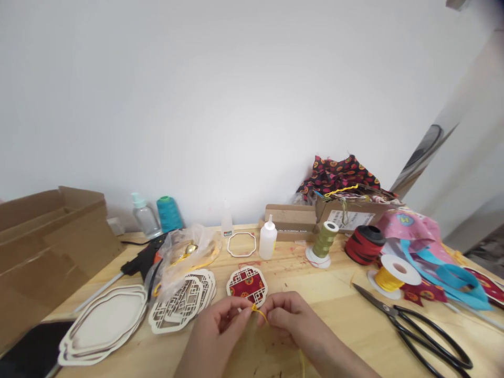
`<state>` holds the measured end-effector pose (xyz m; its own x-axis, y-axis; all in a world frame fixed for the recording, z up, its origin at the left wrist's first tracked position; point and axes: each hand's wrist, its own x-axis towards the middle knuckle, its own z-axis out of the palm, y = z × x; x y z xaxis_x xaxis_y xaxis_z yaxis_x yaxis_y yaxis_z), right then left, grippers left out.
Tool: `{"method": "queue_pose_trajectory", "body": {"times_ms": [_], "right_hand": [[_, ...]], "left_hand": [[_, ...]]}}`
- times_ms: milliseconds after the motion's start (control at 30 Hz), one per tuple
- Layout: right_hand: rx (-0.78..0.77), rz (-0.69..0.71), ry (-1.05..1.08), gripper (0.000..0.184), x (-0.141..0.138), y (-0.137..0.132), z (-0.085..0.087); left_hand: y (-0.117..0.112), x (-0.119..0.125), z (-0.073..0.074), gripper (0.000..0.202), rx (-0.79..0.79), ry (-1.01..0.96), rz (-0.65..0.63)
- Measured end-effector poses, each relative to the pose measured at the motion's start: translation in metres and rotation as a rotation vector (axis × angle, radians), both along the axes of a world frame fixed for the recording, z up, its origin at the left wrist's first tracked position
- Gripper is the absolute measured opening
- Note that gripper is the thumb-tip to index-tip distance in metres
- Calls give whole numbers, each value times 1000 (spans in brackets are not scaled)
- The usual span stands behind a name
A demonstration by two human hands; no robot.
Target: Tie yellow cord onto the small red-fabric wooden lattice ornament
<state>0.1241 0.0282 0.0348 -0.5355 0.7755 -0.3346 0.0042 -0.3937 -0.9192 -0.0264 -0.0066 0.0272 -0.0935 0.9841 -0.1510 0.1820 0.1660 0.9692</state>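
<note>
Both hands meet at the front middle of the table, pinching a thin yellow cord (258,311). My left hand (223,328) is closed, thumb and forefinger on the cord at what looks like a loop or knot. Closed beside it, my right hand (289,317) grips the cord too, and a yellow strand hangs below it. Just beyond the fingertips lies a lattice-edged wooden frame piece with red patterned fabric (247,286). Its near edge is partly behind the hands. Whether the cord is attached to that piece I cannot tell.
Left: stacked lattice frames (177,307), plain wooden plates (106,320), a glue gun (144,257), a cardboard box (51,262). Beyond the hands stands a white squeeze bottle (268,241). Right: black-handled scissors (409,325), a yellow cord spool (394,275), a green thread spool (325,240).
</note>
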Motion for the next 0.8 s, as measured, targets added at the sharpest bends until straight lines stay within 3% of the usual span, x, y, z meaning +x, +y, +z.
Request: {"method": "queue_pose_trajectory", "body": {"times_ms": [100,200,433,600,800], "right_hand": [[-26,-9,65,12,1,0,-1],[-70,-34,112,12,2,0,-2],[-46,-28,187,18,-1,-1,-7],[229,-69,12,17,-10,-5,-8],[669,-106,-309,15,-10,-9,-16]], "left_hand": [[-2,0,5,17,75,156,-104],[-2,0,6,19,82,216,-109],[1,2,-6,28,-204,-121,-49],[-1,1,-7,31,-271,-294,-65],[-4,8,4,29,-260,-419,-13]]}}
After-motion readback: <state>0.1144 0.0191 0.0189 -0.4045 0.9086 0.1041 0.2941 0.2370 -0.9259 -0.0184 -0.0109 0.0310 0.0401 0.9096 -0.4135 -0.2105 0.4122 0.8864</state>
